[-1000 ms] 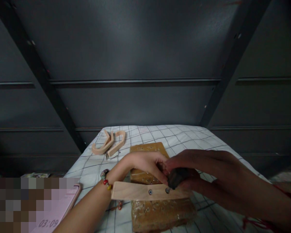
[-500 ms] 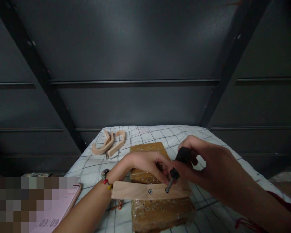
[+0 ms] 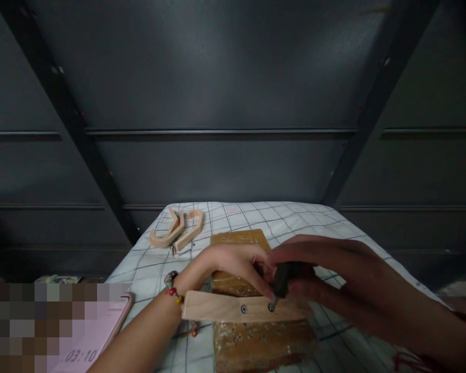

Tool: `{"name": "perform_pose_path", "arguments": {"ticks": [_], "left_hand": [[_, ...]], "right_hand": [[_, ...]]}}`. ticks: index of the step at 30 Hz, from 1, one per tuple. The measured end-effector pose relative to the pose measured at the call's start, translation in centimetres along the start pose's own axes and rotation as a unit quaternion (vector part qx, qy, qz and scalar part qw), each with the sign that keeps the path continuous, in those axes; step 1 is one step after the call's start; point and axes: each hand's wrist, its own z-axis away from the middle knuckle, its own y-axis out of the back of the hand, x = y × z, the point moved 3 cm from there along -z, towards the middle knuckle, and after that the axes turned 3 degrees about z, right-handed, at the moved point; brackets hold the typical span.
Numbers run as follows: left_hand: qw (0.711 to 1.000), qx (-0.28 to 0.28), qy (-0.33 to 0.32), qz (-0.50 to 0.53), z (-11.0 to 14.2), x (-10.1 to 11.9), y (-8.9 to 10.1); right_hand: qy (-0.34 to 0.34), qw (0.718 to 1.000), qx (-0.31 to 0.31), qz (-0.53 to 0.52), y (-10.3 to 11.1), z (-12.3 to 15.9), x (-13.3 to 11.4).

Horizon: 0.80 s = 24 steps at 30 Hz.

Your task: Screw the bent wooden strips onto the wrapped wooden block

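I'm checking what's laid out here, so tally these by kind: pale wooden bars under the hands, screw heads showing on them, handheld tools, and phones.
Wooden bar: 1
Screw heads: 2
Black tool, in the right hand: 1
Pink phone, partly blurred out: 1
Total: 5

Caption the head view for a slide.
Right hand holds a screwdriver to a screw in a wooden bar, left hand close beside.

The strip [image 3: 213, 306] lies across the block [image 3: 264, 343], hooks [image 3: 162, 242] behind-left, phone [image 3: 97, 331] left.
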Motion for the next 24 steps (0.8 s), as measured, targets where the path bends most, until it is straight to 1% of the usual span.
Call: {"name": "perform_pose_path", "arguments": {"ticks": [3,6,8,11,15,19,22,24], "left_hand": [[0.999,-0.051,0.007,0.018,0.1,-0.1,-0.2],[0.997,-0.067,0.009,0.032,0.2,-0.2,-0.3],[0.997,-0.070,0.008,0.037,0.1,-0.4,-0.3],[0.997,-0.070,0.002,0.041,-0.1,-0.7,-0.2],[0.995,-0.077,-0.014,0.055,0.0,-0.4,-0.2],[0.995,-0.050,-0.001,0.082,0.4,0.2,-0.4],[0.995,-0.048,0.001,0.082,0.3,-0.1,-0.4],[0.995,-0.059,-0.002,0.074,0.1,-0.5,-0.3]], "right_hand": [[-0.010,1.000,-0.011,-0.017,0.5,0.1,0.1],[-0.024,0.999,-0.024,-0.030,0.5,0.2,0.0],[-0.018,0.999,-0.019,-0.026,0.5,0.3,-0.1],[-0.020,1.000,0.005,-0.002,0.6,0.4,-0.3],[-0.059,0.997,0.040,0.014,0.5,0.0,-0.2],[-0.093,0.995,0.034,0.000,-0.3,-0.5,-0.3],[-0.113,0.992,0.044,-0.028,-0.9,-0.5,-0.5],[-0.127,0.989,0.064,-0.051,-1.1,-0.4,-0.4]]}}
